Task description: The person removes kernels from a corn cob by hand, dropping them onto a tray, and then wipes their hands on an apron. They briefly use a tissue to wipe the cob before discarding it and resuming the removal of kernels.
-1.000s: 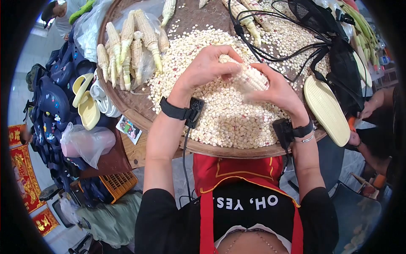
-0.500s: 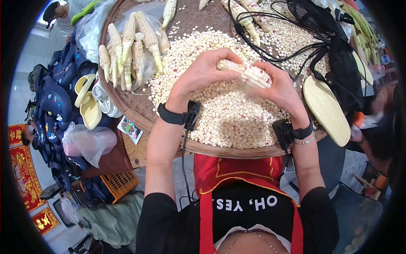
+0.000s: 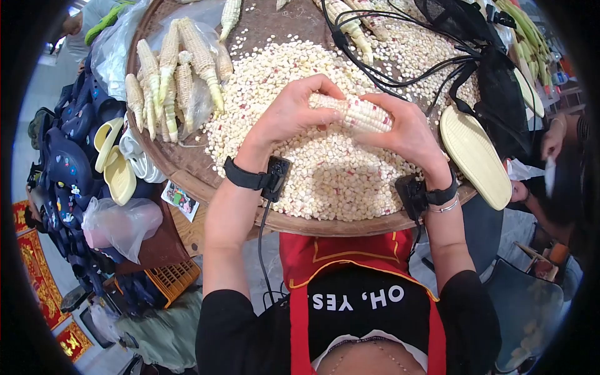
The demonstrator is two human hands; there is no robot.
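Between my two hands is an ear of corn (image 3: 365, 115), pale with a few dark red kernels, held level above a heap of loose corn kernels (image 3: 344, 187). My left hand (image 3: 303, 106) is closed round its left end, thumb below and fingers above. Around the right end curls my right hand (image 3: 406, 125). Part of the ear is hidden behind my fingers. The kernels lie in a wide round woven tray (image 3: 206, 187). Stripped corn cobs (image 3: 169, 75) are piled at the tray's left side, partly on a clear plastic bag.
A cream slipper (image 3: 475, 156) leans over the tray's right edge, near a black mesh bag (image 3: 500, 94) with black cords (image 3: 400, 81). More ears (image 3: 350, 28) lie at the back. Dark blue clogs (image 3: 69, 162) are stacked at left. Another person's hand (image 3: 553, 139) shows at far right.
The view has shifted slightly, so the tray and things around it sit further left. Both hands still hold the ear. The other person's hand at right has moved.
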